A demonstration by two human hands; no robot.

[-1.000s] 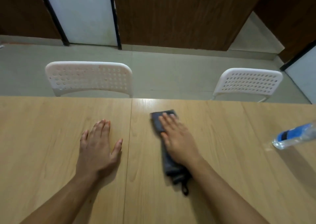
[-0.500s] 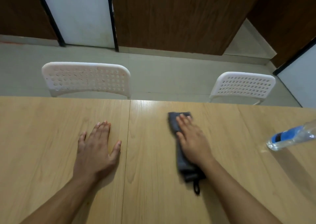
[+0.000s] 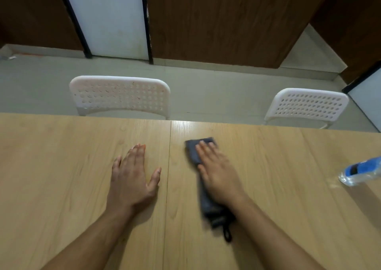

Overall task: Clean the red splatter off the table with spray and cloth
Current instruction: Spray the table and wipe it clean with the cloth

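Observation:
A folded dark grey cloth (image 3: 192, 153) with a black hanging loop lies on the light wooden table (image 3: 278, 187), just right of the table's seam. My right hand (image 3: 218, 172) presses flat on the cloth with straight fingers. My left hand (image 3: 134, 174) rests flat on the table left of the seam, fingers spread. A clear spray bottle with a blue label (image 3: 359, 171) lies at the right edge of the view. No red splatter shows on the wood around the cloth.
Two white perforated chairs (image 3: 119, 94) (image 3: 309, 105) stand behind the table's far edge. Beyond them are a grey floor, brown wall panels and a white door.
My right hand slid the cloth to the right and then back left toward the seam. My left hand stayed planted on the table.

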